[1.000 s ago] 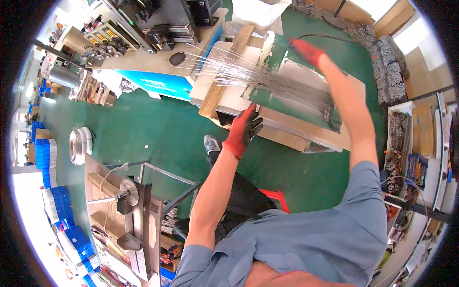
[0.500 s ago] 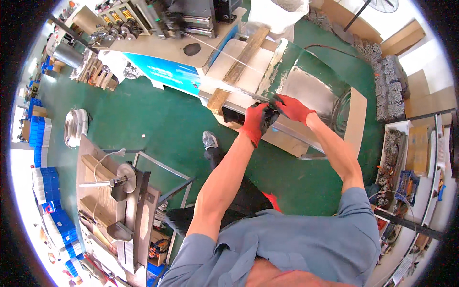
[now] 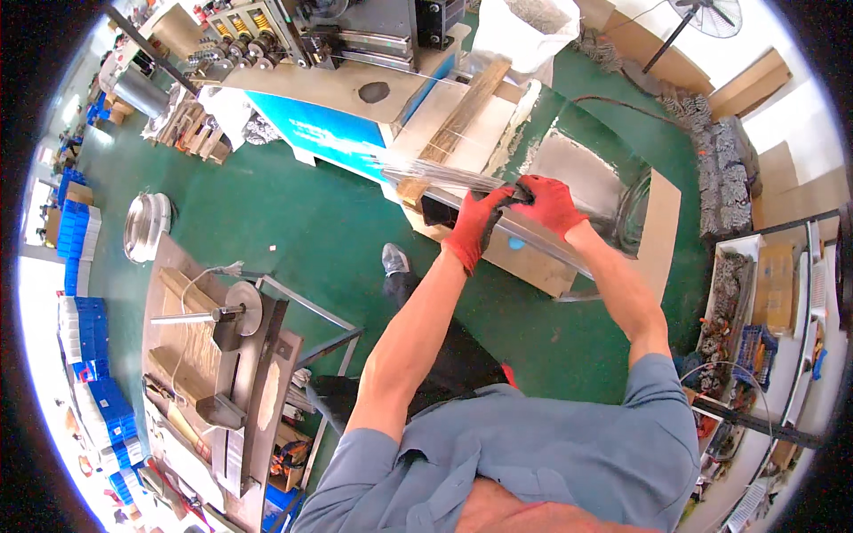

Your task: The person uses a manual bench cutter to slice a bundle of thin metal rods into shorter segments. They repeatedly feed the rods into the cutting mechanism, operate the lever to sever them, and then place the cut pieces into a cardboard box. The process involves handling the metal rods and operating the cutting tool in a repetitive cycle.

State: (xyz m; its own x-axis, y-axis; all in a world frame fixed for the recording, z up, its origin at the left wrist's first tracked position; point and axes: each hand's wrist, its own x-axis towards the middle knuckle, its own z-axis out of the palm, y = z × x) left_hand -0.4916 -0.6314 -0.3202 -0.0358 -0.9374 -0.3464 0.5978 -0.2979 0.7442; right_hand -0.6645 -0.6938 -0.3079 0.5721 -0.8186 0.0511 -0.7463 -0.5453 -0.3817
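Observation:
My left hand [image 3: 477,227], in a red glove with a black palm, is closed around the near end of a bundle of thin metal wires [image 3: 431,171]. My right hand [image 3: 549,206], gloved the same way, is closed at the bundle's right end, close against the left hand. The wires run leftward from my fingers over the edge of a bench [image 3: 542,242], fanning out slightly. Their gripped ends are hidden by the gloves. Just beyond them, a wooden board [image 3: 462,115] lies across the bench, beside a worn green sheet-like surface [image 3: 553,115].
A machine [image 3: 373,31] with rollers and springs stands on a blue-sided cabinet [image 3: 311,133]. Behind the bench is a white sack [image 3: 524,35]. To my left is a stand with a disc and shaft [image 3: 240,311]; wire coils [image 3: 147,228] lie on the floor. Shelving [image 3: 755,320] holds parts at right.
The wires between my hands and the bench's left end now show as a broader, spread bundle. My hands have drawn slightly closer together, and the whole view has shifted a little.

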